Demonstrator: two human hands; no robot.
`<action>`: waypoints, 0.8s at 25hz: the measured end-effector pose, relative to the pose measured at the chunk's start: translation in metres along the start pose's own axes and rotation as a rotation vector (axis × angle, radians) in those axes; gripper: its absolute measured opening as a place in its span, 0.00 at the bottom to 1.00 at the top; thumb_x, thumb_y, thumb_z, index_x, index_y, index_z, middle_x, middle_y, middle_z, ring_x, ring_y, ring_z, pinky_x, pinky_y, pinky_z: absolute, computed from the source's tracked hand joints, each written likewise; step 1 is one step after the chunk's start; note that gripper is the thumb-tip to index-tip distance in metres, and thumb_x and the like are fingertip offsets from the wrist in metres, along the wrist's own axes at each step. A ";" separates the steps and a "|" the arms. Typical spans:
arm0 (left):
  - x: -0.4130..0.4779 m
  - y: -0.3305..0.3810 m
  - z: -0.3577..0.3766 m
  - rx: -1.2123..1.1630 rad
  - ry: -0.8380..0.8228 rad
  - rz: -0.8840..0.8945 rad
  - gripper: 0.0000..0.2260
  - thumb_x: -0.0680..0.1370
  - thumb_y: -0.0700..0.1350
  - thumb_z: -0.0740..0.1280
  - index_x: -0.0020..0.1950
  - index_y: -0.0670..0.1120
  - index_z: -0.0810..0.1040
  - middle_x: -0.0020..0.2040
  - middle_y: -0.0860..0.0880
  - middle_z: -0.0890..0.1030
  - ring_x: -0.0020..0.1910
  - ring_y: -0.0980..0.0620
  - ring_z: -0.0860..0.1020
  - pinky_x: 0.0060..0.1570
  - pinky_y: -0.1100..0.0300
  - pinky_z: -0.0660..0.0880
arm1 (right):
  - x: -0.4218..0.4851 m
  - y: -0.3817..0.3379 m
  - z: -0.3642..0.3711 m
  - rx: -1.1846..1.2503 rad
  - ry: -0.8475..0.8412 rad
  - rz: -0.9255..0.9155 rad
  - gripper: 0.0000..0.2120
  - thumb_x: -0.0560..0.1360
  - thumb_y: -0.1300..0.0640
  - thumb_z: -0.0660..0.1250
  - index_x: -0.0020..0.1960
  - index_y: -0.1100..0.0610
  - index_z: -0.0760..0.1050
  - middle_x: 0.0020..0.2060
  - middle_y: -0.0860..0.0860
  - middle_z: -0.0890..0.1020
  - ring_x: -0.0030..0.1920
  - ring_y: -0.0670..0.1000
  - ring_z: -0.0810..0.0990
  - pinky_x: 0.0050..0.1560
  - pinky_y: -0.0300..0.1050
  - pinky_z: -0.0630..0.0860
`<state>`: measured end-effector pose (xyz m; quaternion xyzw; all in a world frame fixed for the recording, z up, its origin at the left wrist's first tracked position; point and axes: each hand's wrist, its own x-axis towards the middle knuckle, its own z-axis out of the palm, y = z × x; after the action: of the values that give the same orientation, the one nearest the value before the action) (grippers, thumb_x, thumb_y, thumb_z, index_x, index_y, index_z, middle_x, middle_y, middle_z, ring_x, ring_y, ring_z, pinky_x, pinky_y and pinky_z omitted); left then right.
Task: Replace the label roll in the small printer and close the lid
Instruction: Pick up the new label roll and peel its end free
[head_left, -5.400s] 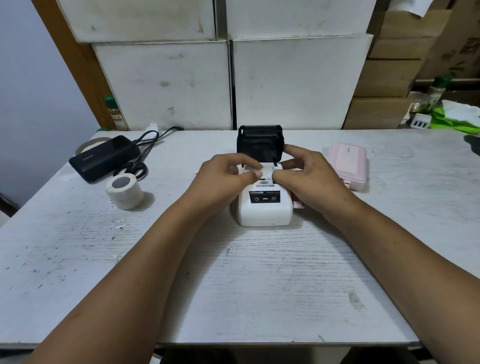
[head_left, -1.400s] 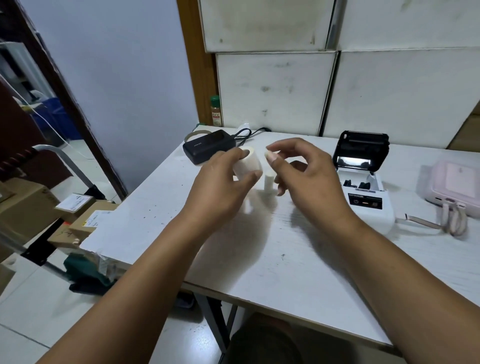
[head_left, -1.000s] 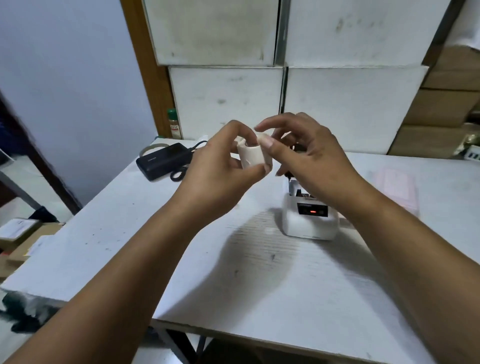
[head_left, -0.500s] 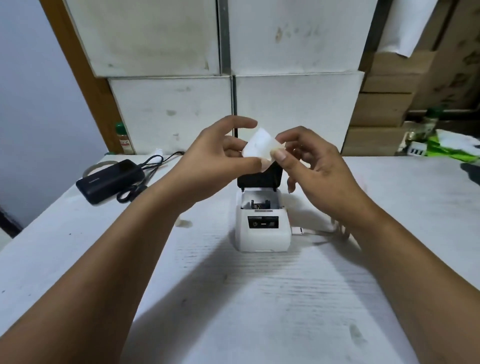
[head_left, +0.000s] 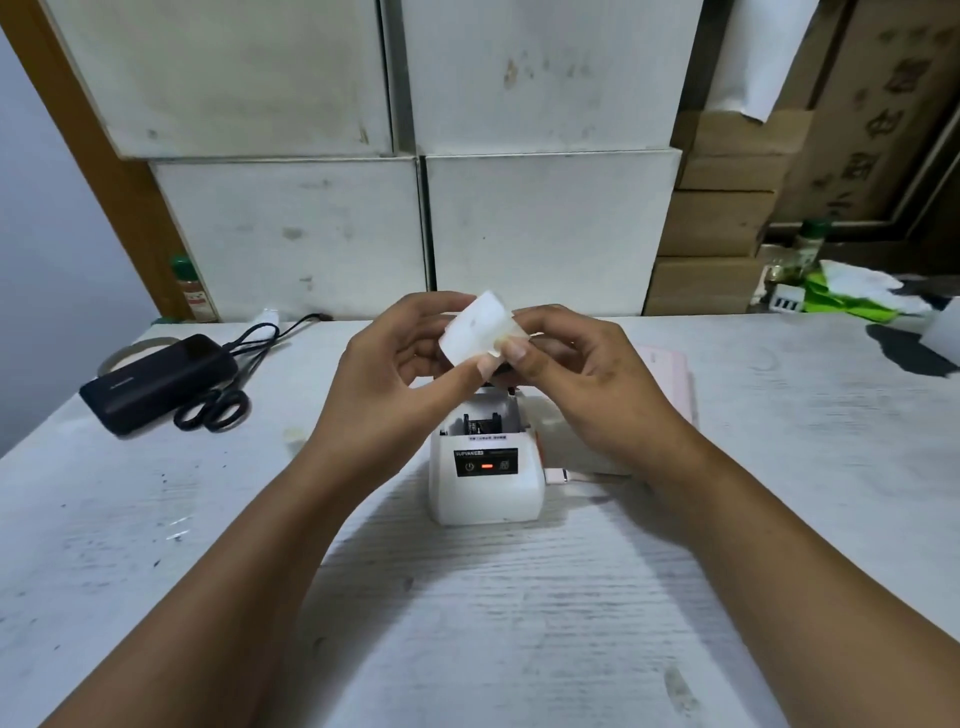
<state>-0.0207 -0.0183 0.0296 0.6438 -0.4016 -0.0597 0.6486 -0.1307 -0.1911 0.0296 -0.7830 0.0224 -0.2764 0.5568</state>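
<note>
A small white label printer (head_left: 485, 480) stands at the table's middle with its lid up; most of the lid is hidden behind my hands. Its roll bay shows dark parts, and an orange light glows on the black front panel. Above the printer I hold a white label roll (head_left: 475, 335) in both hands. My left hand (head_left: 395, 374) grips the roll from the left. My right hand (head_left: 571, 374) pinches its loose end at the right edge.
A black power bank (head_left: 156, 382) with a black cable and black-handled scissors (head_left: 213, 410) lie at the left. A pink device (head_left: 670, 384) sits behind my right hand. White boxes stack against the back; cardboard boxes and green-white bags (head_left: 852, 293) at the right.
The view swung from the table's left side back to the printer. My hands carried the roll over the printer and lowered it slightly; the right hand now pinches its end.
</note>
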 end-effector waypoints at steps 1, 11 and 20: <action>-0.001 -0.001 0.002 0.007 0.009 0.007 0.20 0.76 0.39 0.80 0.67 0.48 0.82 0.56 0.46 0.88 0.54 0.44 0.87 0.59 0.50 0.84 | -0.001 -0.001 -0.001 0.041 0.008 0.025 0.10 0.85 0.58 0.70 0.58 0.64 0.85 0.56 0.59 0.90 0.55 0.53 0.91 0.64 0.53 0.84; 0.000 -0.006 0.005 -0.023 0.149 0.045 0.20 0.75 0.39 0.80 0.66 0.44 0.84 0.55 0.42 0.88 0.53 0.44 0.88 0.59 0.52 0.84 | -0.001 0.005 -0.006 0.413 -0.009 0.156 0.11 0.80 0.59 0.75 0.60 0.63 0.87 0.59 0.61 0.89 0.64 0.61 0.88 0.75 0.59 0.75; -0.003 -0.007 0.006 0.531 0.243 0.521 0.16 0.78 0.39 0.79 0.66 0.43 0.86 0.61 0.42 0.82 0.56 0.49 0.84 0.55 0.56 0.83 | -0.001 0.002 -0.004 0.462 -0.019 0.181 0.14 0.73 0.56 0.77 0.56 0.61 0.89 0.57 0.60 0.90 0.63 0.57 0.88 0.73 0.54 0.77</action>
<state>-0.0229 -0.0224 0.0210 0.6681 -0.4734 0.2897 0.4956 -0.1331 -0.1952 0.0282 -0.6324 0.0236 -0.2157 0.7436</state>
